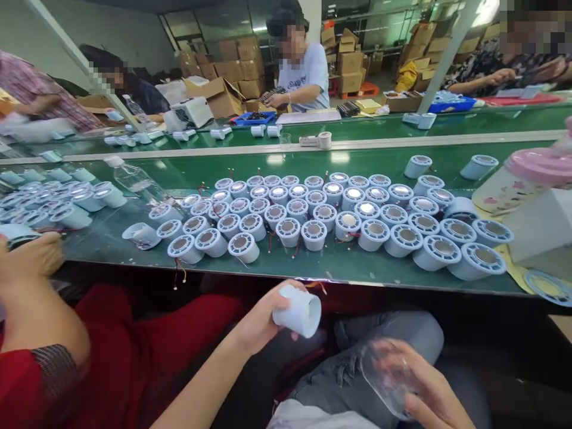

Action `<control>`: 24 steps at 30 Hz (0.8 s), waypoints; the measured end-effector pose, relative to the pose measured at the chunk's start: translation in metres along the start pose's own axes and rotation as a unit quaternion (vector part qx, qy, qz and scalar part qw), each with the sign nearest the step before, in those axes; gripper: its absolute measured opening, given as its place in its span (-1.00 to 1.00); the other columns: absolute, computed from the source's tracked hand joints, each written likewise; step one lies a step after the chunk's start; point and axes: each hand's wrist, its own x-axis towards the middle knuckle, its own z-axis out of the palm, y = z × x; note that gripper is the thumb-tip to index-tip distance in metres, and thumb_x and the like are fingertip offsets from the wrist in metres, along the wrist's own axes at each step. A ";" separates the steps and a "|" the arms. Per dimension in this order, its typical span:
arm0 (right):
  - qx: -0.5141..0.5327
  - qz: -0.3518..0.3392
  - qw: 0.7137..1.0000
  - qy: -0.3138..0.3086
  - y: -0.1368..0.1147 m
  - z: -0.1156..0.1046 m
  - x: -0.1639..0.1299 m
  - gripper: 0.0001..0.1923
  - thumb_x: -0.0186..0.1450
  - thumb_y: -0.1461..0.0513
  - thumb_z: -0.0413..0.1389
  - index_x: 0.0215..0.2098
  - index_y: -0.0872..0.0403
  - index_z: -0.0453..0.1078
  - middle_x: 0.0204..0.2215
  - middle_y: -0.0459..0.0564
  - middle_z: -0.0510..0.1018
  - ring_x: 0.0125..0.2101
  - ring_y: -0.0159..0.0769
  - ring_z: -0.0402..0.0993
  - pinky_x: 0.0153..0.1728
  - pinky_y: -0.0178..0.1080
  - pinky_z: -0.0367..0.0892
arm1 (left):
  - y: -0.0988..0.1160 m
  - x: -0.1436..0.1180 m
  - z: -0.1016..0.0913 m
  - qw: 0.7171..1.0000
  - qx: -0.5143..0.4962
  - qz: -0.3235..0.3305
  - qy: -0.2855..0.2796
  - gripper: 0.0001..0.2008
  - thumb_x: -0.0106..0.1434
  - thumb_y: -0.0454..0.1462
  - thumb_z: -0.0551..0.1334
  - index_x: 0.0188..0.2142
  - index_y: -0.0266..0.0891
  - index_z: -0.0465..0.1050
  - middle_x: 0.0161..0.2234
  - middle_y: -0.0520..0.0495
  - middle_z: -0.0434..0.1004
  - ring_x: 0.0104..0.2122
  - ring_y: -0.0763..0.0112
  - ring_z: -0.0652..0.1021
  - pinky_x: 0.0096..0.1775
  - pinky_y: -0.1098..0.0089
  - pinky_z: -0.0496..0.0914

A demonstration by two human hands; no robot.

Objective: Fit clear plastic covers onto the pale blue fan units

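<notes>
A cluster of round housings [313,211] stands on the tabletop [111,238], a bottle [134,179] lying to its left, a jug [522,179] at its right, cardboard boxes [232,68] stacked far behind.

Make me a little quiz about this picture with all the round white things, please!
1. True or false: the person's left hand holds a white cylinder housing below the edge of the green table.
2. What does the right hand hold? A) a clear plastic piece B) a red wire C) a cardboard box
3. Fill in: the crowd of white housings stands on the ___ table.

Key: 1 true. 2 A. 3 green.
</notes>
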 end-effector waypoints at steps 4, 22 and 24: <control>-0.269 -0.135 0.953 0.021 -0.031 0.008 0.022 -0.49 0.30 0.20 0.10 0.22 -0.11 0.27 0.07 0.20 0.37 0.02 0.05 0.41 -0.10 0.00 0.45 | -0.016 0.024 0.028 0.983 0.008 -0.116 -0.145 -0.60 0.11 0.03 0.14 -0.30 -0.27 0.41 -0.42 -0.03 0.39 -0.58 0.51 0.34 -0.62 0.51 0.17; -0.086 0.078 0.987 0.106 -0.055 -0.009 0.028 -0.74 0.34 0.17 0.04 -0.49 0.08 0.33 -0.20 0.02 0.36 -0.33 -0.32 0.38 -0.40 -0.32 0.31 | -0.026 0.055 0.063 0.873 0.349 0.278 -0.196 -0.36 -0.17 -0.11 0.52 -0.03 -0.05 0.51 -0.05 -0.14 0.35 -0.03 0.16 0.45 0.03 0.19 0.37; -0.051 0.086 0.986 0.132 -0.052 -0.010 0.028 -0.70 0.31 0.17 0.07 -0.56 0.08 0.26 -0.25 0.02 0.37 -0.31 -0.29 0.37 -0.45 -0.33 0.29 | -0.028 0.058 0.064 0.865 0.355 0.274 -0.224 -0.35 -0.15 -0.15 0.52 0.00 -0.03 0.50 0.07 -0.17 0.35 0.06 0.08 0.41 0.10 0.12 0.32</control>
